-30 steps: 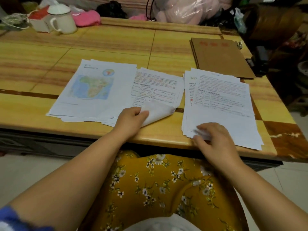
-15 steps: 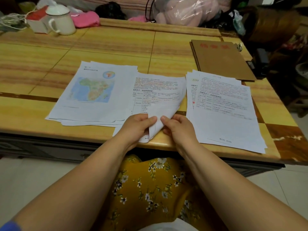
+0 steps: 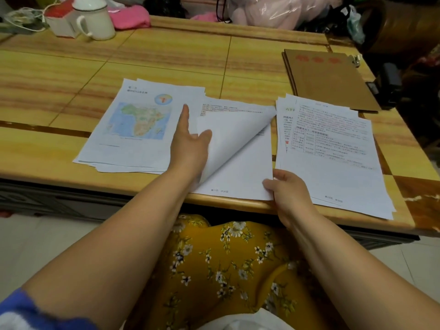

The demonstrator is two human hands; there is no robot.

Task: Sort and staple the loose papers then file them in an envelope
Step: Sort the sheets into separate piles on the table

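Three piles of loose printed papers lie along the table's near edge. The left pile (image 3: 142, 120) has an Africa map on top. At the middle pile (image 3: 240, 167), my left hand (image 3: 190, 146) turns the top sheet (image 3: 235, 129) up and over, blank back showing, thumb pressed on it. My right hand (image 3: 285, 189) pinches that pile's lower right corner at the table edge. The right pile (image 3: 331, 151) shows text and a table. A brown envelope stack (image 3: 328, 79) with red print lies at the back right.
A white lidded mug (image 3: 95, 19) and a small box (image 3: 62, 25) stand at the back left, by pink cloth (image 3: 129, 16). A black object (image 3: 390, 84) and a small metal clip (image 3: 356, 60) sit beside the envelopes. Bags crowd the far side. My lap is below the table edge (image 3: 226, 203).
My left hand has lifted the middle pile's top sheet much higher and folded it over. My right hand left the right pile, came to the middle pile, and now grips its lower right corner.
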